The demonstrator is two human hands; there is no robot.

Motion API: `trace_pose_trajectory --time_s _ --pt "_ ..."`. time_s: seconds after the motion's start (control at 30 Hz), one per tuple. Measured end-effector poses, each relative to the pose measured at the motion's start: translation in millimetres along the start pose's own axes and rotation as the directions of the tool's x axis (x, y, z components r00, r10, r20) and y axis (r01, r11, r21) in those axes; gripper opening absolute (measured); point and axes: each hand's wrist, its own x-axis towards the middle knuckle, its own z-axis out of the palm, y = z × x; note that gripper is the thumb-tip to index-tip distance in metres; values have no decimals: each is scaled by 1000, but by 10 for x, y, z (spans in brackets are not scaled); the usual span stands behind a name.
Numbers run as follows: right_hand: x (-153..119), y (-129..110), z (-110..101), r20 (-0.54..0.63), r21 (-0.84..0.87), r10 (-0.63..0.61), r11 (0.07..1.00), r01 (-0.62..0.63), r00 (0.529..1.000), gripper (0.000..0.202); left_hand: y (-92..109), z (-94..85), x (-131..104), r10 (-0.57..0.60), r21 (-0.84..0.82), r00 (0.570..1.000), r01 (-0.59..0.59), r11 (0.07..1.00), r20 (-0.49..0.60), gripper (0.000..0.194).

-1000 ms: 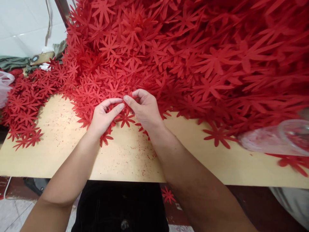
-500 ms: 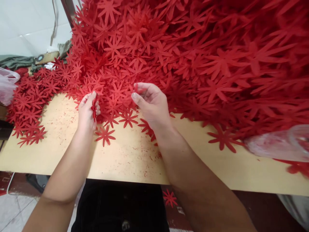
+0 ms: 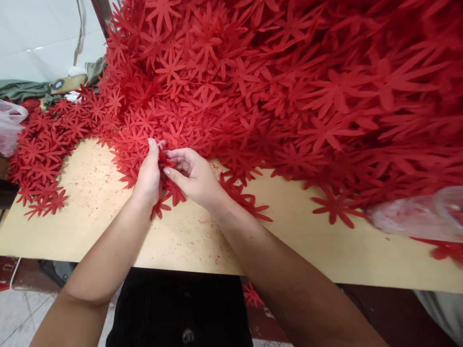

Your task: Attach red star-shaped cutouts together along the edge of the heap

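Observation:
Near the front of a big heap of red flower-shaped cutouts [image 3: 202, 96], my two hands meet just above the table. My left hand [image 3: 148, 176] is closed, thumb up, around folded red flower cutouts [image 3: 165, 158]; how many it holds is hidden. From the right, my right hand [image 3: 197, 178] reaches in with thumb and fingertips closed on the same red petals. Below the hands a loose red cutout [image 3: 160, 208] lies on the table, partly covered.
The pale table [image 3: 173, 241] is sprinkled with red crumbs. A smaller pile of cutouts [image 3: 43, 154] spreads at left beside a plastic bag [image 3: 10, 125]. At right lies a clear plastic container [image 3: 408, 214]. One cutout [image 3: 253, 294] is below the table edge.
My right hand has moved left and down to meet the left hand and now grips the red petals there. My left hand has shifted slightly right.

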Motion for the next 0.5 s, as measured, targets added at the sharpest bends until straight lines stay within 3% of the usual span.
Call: trace_pose_trajectory --time_s 0.13,0.33,0.5 --pt "58 27 -55 -14 82 4 997 -2 1000 18 86 24 -44 -90 -128 995 95 987 44 51" --pt "124 24 -169 -159 73 -7 997 19 987 10 117 19 -55 24 -86 994 -15 996 103 37" --pt "123 20 -165 -130 97 -10 995 23 992 22 97 -77 47 83 -28 996 -84 996 -19 16"
